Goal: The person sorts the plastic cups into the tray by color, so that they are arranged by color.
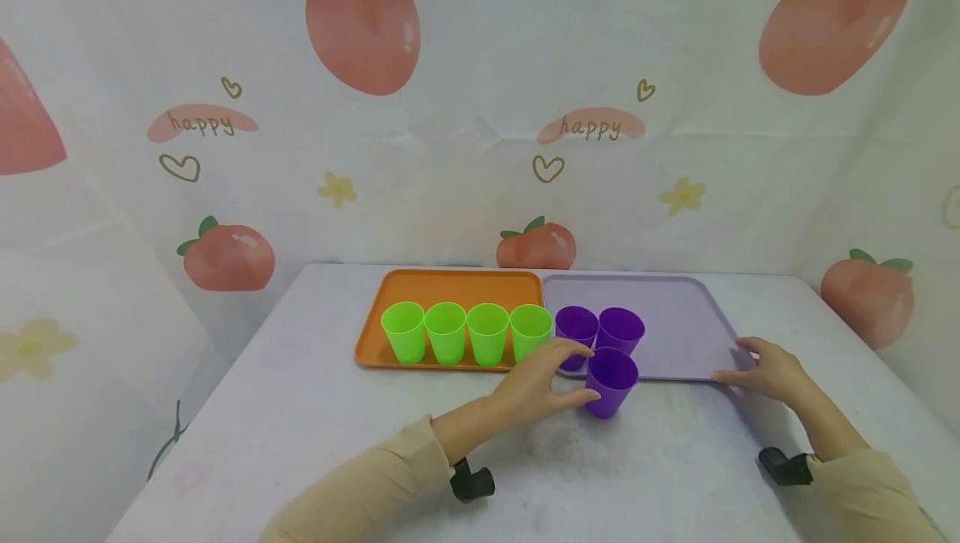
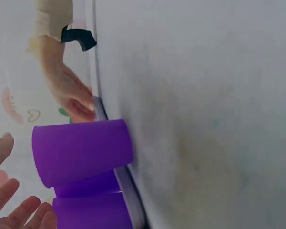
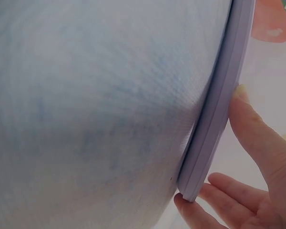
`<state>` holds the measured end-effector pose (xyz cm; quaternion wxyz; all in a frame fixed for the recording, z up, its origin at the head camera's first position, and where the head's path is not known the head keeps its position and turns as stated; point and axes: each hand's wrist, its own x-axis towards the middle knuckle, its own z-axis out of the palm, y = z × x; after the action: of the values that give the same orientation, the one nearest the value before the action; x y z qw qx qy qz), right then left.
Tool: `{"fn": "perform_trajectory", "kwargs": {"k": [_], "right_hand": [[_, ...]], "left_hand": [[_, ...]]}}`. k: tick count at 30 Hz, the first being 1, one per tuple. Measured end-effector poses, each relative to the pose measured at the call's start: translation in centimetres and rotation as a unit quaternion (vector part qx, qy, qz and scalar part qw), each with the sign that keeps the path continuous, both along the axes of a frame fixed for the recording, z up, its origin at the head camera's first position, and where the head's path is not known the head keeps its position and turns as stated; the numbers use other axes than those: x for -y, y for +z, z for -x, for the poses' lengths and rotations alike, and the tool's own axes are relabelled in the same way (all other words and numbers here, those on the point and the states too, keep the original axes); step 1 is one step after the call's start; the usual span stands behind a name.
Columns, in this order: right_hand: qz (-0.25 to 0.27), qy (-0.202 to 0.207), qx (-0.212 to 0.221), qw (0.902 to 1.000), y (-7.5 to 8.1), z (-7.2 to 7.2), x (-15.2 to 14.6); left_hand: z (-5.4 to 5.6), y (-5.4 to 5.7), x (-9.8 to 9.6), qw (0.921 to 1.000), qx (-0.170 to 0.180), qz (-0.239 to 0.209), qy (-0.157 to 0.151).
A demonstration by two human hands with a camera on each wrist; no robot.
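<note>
A purple cup (image 1: 611, 385) stands upright just in front of the lavender tray (image 1: 675, 326). My left hand (image 1: 543, 381) is at its left side, thumb and fingers spread apart; in the left wrist view, a gap shows between the fingers (image 2: 26, 214) and the cup (image 2: 81, 150). Two more purple cups, one at the left (image 1: 576, 326) and one beside it (image 1: 621, 328), stand at the tray's front left. My right hand (image 1: 772, 372) holds the tray's front right corner, with the thumb (image 3: 248, 119) against its front rim and the other fingers around the end.
Left of the lavender tray lies an orange tray (image 1: 465, 285), its edge right against it. Several green cups (image 1: 446, 335) stand in a row along its front. Both trays are on a white table (image 1: 300, 410), with a fruit-printed cloth (image 1: 450, 151) hanging behind.
</note>
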<state>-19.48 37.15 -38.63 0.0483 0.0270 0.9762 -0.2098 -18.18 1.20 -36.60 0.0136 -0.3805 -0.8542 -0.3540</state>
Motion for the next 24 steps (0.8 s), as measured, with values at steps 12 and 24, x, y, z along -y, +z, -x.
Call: {"fn": "perform_trajectory", "kwargs": {"k": [12, 24], "right_hand": [[0.009, -0.007, 0.013, 0.9999, -0.1, 0.1, -0.2], [0.013, -0.01, 0.01, 0.9998, 0.0, -0.1, 0.0]], "left_hand": [[-0.7, -1.6, -0.7, 0.9988, 0.026, -0.039, 0.013], [-0.4, -2.4, -2.0, 0.9972, 0.021, -0.063, 0.034]]}}
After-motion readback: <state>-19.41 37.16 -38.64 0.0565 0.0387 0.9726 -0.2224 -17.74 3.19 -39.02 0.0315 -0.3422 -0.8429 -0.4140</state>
